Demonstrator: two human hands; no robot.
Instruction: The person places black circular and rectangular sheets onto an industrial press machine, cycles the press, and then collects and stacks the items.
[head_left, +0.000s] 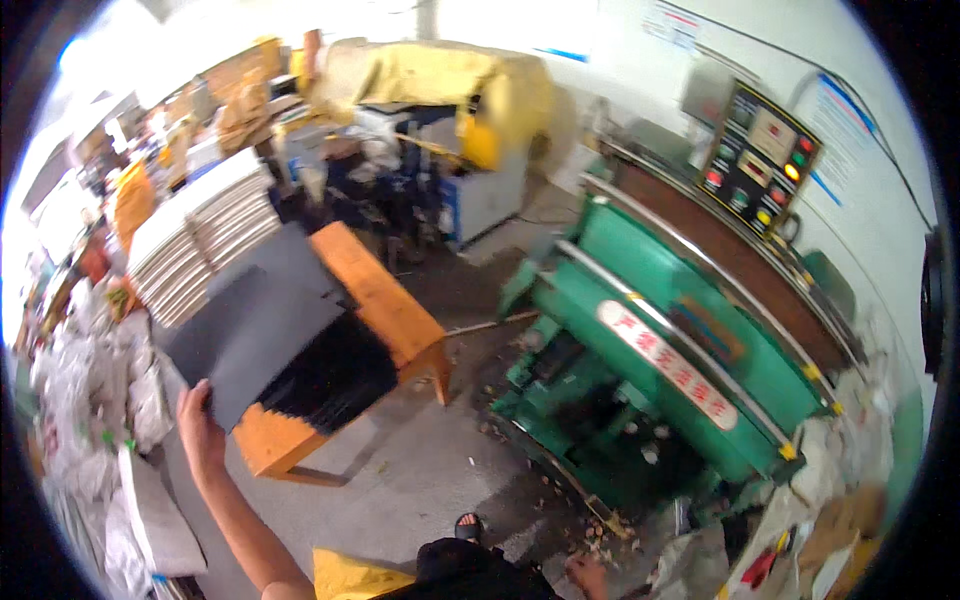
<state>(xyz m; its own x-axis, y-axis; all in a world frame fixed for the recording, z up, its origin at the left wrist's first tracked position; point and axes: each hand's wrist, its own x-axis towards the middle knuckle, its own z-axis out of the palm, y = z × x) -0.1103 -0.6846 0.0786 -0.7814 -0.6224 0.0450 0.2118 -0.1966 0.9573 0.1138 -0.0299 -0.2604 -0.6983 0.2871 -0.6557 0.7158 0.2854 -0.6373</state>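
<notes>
My left hand (200,425) is closed on the near left edge of a dark grey, flat sheet (255,325), with the thumb on top. That sheet lies askew over a thick stack of black sheets (335,385) on an orange wooden bench (385,295); its left corner juts past the stack. Whether more than one sheet is in my grasp is hard to see. Down by my body at the lower edge, my right hand (585,577) hangs apart from the bench. Its fingers are blurred, and nothing can be made out in them.
On the right stands a large green machine (650,330) with metal bars and a control panel (760,160) above. Scraps (605,540) litter the floor beside it. Tied pale sheets (200,235) are stacked behind the bench. Plastic bags (90,370) pile up at the left.
</notes>
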